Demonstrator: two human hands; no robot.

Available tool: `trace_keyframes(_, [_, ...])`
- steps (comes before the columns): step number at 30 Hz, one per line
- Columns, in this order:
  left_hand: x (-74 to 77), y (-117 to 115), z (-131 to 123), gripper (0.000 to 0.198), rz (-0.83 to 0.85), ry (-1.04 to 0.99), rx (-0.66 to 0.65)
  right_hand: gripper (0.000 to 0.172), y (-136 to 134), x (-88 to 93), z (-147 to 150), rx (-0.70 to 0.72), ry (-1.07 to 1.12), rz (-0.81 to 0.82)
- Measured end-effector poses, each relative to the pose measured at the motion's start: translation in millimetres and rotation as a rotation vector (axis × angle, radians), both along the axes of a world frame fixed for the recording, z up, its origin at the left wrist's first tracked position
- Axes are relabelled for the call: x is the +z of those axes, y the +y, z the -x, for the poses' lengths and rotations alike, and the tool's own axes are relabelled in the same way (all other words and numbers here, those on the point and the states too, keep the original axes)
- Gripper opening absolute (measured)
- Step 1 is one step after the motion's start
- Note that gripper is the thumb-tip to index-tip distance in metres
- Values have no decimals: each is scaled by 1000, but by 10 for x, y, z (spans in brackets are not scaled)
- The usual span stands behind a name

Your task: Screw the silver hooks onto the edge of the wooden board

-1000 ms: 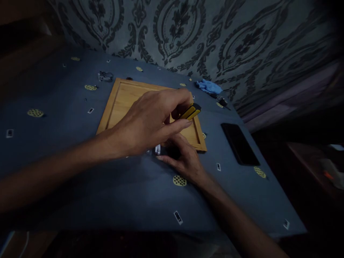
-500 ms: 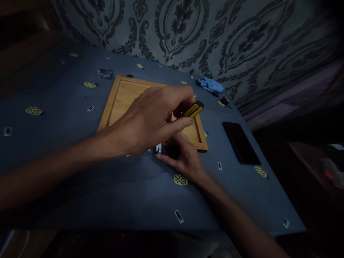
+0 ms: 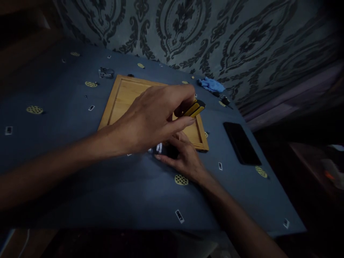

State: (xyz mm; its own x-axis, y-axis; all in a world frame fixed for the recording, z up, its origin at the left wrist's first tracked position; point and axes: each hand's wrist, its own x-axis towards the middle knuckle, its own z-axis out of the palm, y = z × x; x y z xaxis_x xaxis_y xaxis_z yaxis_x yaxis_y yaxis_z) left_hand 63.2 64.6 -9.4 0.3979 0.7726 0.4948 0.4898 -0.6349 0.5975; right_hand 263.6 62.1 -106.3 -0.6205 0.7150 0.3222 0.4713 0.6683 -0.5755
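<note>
My left hand (image 3: 156, 114) is wrapped round what looks like a screwdriver (image 3: 195, 108) with a yellow and black handle. The handle's end sticks out past the thumb; its shaft is hidden behind the hand. Lower down, my right hand (image 3: 185, 157) grips a small dark part with shiny metal (image 3: 159, 148), mostly covered by the fingers. I cannot make out its kind. Both hands are close together over the near edge of a wooden board (image 3: 125, 96) with a raised rim.
Beyond the board's left corner lies a small metal piece (image 3: 106, 72). A blue crumpled glove or cloth (image 3: 211, 85) and a small black item (image 3: 225, 100) lie at the back right. A black phone (image 3: 242, 143) rests at the right on the blue patterned tablecloth (image 3: 120, 200). A patterned wall stands behind.
Very little differs. The fingers of my right hand have shifted slightly on the dark metal part, and the left hand keeps its grip.
</note>
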Motion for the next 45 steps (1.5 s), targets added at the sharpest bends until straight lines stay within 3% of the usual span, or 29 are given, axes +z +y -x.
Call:
trace_keyframes(6, [23,-12,0,10,21,13,5,46,8,8,23,-3,5,2])
trace_keyframes(29, [20,-15,5,11,25,9,0,30,80,178,38,46,-31,83])
trace_keyframes(34, [34,-21,4,12,28,23,6,35,83,143,23,49,-8,64])
trace_keyframes(40, [27,-23,17,12,23,16,12,54,13,59,-9,-41,70,95])
trace_keyframes(45, [11,-15,21,13,1,6,13,34,-66,18,-13,-94,131,1])
